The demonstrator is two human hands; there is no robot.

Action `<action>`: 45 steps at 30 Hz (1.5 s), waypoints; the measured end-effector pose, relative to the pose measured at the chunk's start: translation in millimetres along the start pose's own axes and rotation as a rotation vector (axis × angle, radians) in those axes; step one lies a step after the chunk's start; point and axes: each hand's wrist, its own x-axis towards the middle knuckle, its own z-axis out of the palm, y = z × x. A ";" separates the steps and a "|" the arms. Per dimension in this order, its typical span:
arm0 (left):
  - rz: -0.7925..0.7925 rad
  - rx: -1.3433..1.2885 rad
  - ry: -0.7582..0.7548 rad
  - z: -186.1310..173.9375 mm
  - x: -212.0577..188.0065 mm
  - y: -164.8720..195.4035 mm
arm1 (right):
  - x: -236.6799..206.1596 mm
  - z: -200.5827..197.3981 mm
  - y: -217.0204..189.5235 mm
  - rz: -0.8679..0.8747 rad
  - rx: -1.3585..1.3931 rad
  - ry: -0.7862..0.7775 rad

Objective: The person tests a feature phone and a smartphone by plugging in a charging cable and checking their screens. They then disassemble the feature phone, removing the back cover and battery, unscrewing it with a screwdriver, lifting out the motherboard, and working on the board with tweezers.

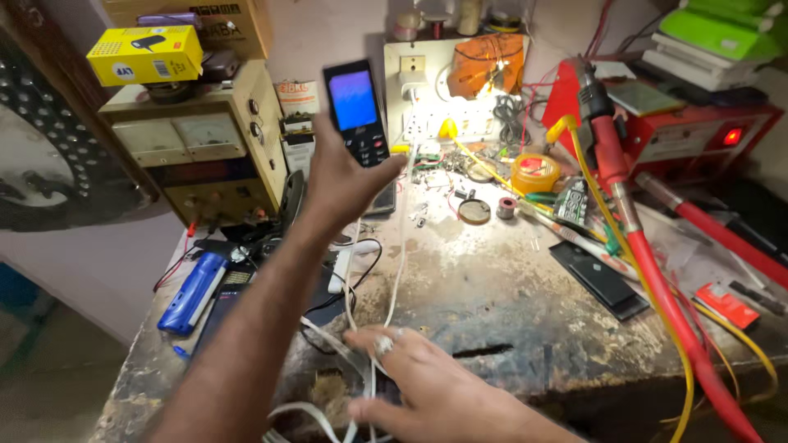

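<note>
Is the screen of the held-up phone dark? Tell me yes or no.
No: the phone in the left hand shows a lit blue-purple screen.

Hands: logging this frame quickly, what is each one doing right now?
Left hand: closed on a black keypad phone, held up.
Right hand: open, fingers spread on white cables.

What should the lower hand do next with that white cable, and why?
Probably pinch the white cable and feed its free end up toward the phone. The left hand holds the phone raised with its screen lit, while the right hand only rests spread over the cable on the workbench. No plug is visible.
</note>
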 end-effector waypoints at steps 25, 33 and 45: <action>-0.385 0.326 -0.098 -36.2 -190.4 76.0 | -34.0 -90.2 115.7 0.584 0.540 0.356; -0.538 0.971 0.000 -139.9 -206.1 40.1 | -17.5 -85.6 76.5 0.681 -0.621 0.369; -0.621 1.126 -0.104 -121.1 -199.1 37.6 | 81.2 30.9 -3.8 0.233 -0.426 0.118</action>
